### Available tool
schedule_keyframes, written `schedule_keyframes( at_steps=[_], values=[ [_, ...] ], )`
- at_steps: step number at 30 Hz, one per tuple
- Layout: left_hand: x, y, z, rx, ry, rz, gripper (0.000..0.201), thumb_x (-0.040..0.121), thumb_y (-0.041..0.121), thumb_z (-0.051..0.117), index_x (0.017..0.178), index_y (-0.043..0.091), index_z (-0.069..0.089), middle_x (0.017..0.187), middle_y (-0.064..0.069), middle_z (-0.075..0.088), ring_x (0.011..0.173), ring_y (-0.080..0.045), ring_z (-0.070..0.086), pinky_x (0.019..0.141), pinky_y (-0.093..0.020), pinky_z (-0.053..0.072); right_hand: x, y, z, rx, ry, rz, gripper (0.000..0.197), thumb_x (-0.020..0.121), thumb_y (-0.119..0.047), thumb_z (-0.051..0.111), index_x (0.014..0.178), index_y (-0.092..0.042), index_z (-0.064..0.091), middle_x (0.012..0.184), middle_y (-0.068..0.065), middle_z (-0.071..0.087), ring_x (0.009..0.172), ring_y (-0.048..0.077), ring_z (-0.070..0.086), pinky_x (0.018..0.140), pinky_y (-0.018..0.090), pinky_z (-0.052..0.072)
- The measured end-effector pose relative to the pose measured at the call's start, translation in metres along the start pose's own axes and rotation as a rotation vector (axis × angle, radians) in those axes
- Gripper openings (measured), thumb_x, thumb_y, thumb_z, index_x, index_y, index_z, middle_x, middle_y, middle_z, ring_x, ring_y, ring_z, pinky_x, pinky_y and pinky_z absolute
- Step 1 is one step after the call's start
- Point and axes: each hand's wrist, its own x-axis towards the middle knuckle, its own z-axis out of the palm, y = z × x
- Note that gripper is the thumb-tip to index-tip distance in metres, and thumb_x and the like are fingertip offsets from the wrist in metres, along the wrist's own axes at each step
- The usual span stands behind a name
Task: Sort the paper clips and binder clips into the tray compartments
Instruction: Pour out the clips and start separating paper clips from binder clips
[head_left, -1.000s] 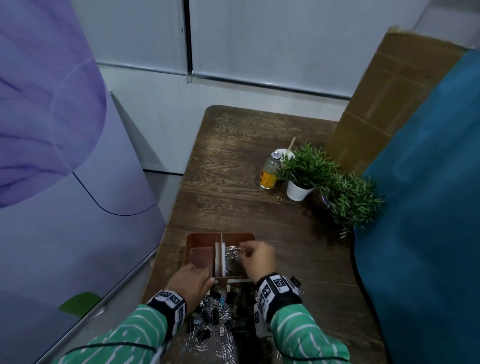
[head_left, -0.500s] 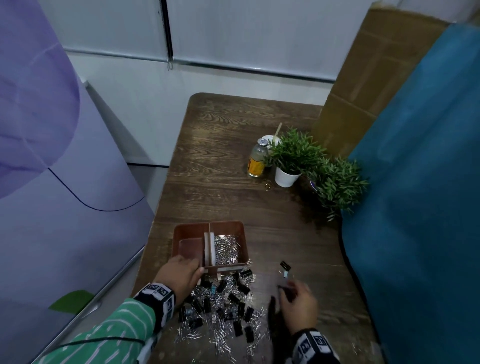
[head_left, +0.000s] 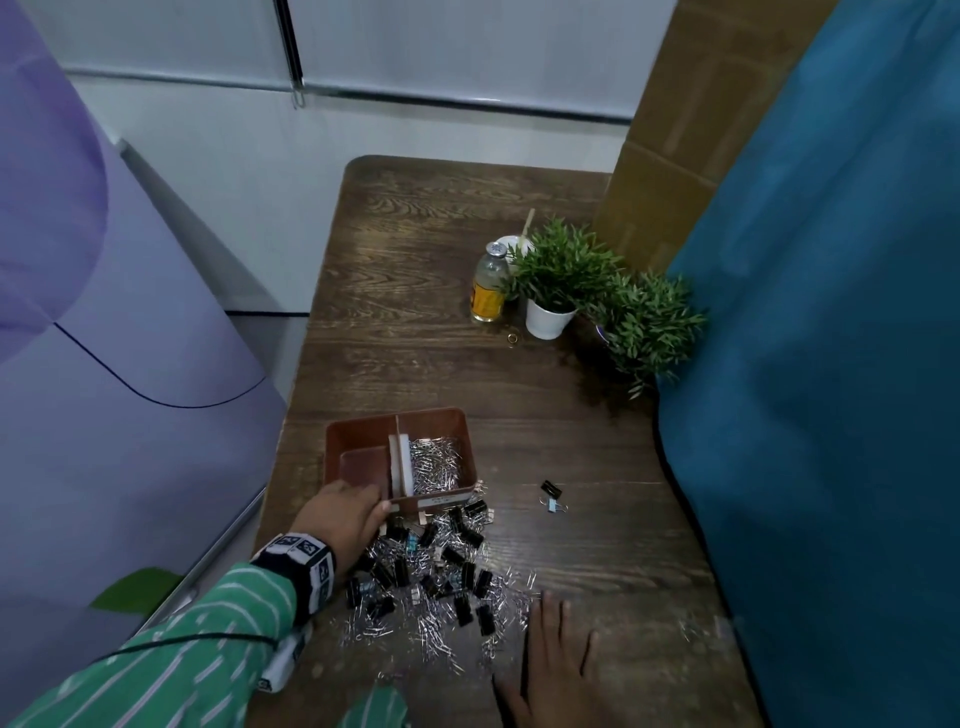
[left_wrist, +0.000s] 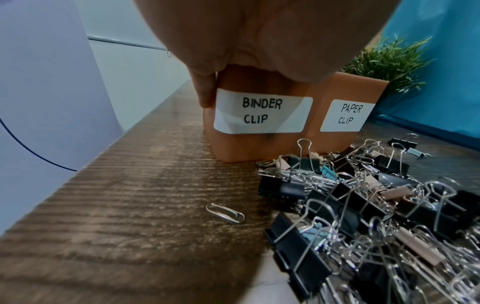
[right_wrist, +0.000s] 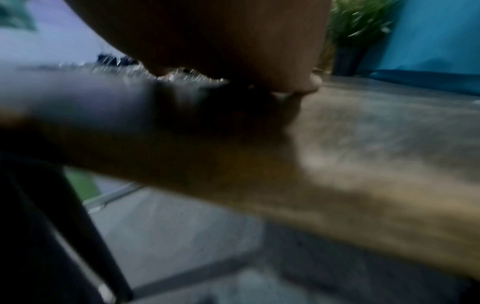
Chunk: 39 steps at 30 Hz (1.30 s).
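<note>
Terracotta-coloured tray (head_left: 467, 457) sat on the bench (head_left: 597, 519), left hand (head_left: 340, 522) gripping its near wall at the "BINDER CLIP" label (left_wrist: 262, 112). Right hand (head_left: 558, 660) lay flat, fingers spread, holding nothing, beside the mixed pile (head_left: 431, 582). Paper clips (head_left: 435, 464) already filled the right compartment; the binder side looked empty. Honestly, sweeping from there could drag tangled paper clips in with binder clips (left_wrist: 345, 197), since they're all snarled together.

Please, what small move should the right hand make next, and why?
Probably slide the right hand left into the mixed pile and pinch a black binder clip. It lies flat and holds nothing, the BINDER CLIP compartment looks empty, and the left hand holds the tray.
</note>
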Motion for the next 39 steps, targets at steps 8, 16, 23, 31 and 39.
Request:
schedule_keyframes(
  at_steps=[8, 16, 23, 31, 39],
  values=[
    [-0.002, 0.001, -0.002, 0.017, -0.016, 0.003, 0.035, 0.104, 0.051, 0.023, 0.09, 0.029, 0.045, 0.086, 0.007, 0.058, 0.085, -0.016, 0.046, 0.08, -0.033, 0.043, 0.033, -0.028, -0.014, 0.026, 0.043, 0.035, 0.079, 0.098, -0.069, 0.007, 0.161, -0.023, -0.004, 0.168, -0.008, -0.019, 0.155, 0.02, -0.016, 0.12, 0.059, -0.005],
    [-0.002, 0.005, -0.007, 0.004, 0.014, 0.022, 0.032, 0.105, 0.049, 0.026, 0.086, 0.028, 0.043, 0.081, 0.008, 0.054, 0.081, -0.015, 0.047, 0.073, -0.03, 0.034, 0.043, -0.01, -0.046, 0.338, 0.309, 0.041, 0.045, 0.099, -0.046, 0.039, 0.142, -0.039, 0.049, 0.148, -0.015, 0.05, 0.138, 0.018, 0.04, 0.113, 0.048, 0.038],
    [0.0, 0.001, -0.004, -0.011, 0.024, 0.036, 0.035, 0.103, 0.051, 0.023, 0.087, 0.028, 0.045, 0.082, 0.008, 0.056, 0.081, -0.016, 0.048, 0.074, -0.031, 0.034, 0.042, 0.012, -0.074, 0.286, 0.01, 0.155, 0.056, 0.079, -0.058, 0.061, 0.127, -0.034, 0.045, 0.12, -0.003, 0.06, 0.103, 0.017, 0.063, 0.088, 0.033, 0.055],
    [0.0, -0.001, 0.001, -0.027, 0.049, 0.032, 0.035, 0.102, 0.052, 0.022, 0.085, 0.03, 0.042, 0.078, 0.011, 0.053, 0.079, -0.014, 0.048, 0.073, -0.031, 0.038, 0.017, -0.01, -0.054, 0.437, -0.024, 0.293, 0.023, 0.06, -0.03, 0.058, 0.082, -0.025, 0.052, 0.069, -0.006, 0.064, 0.068, 0.005, 0.061, 0.066, 0.02, 0.049],
    [0.0, 0.0, 0.002, -0.012, 0.026, 0.016, 0.035, 0.104, 0.051, 0.024, 0.087, 0.028, 0.045, 0.081, 0.009, 0.055, 0.081, -0.015, 0.048, 0.076, -0.032, 0.041, 0.066, -0.021, -0.083, 0.559, 0.111, 0.322, 0.02, 0.078, -0.022, 0.067, 0.097, -0.025, 0.063, 0.088, -0.009, 0.067, 0.078, 0.007, 0.063, 0.077, 0.027, 0.058]
  ],
)
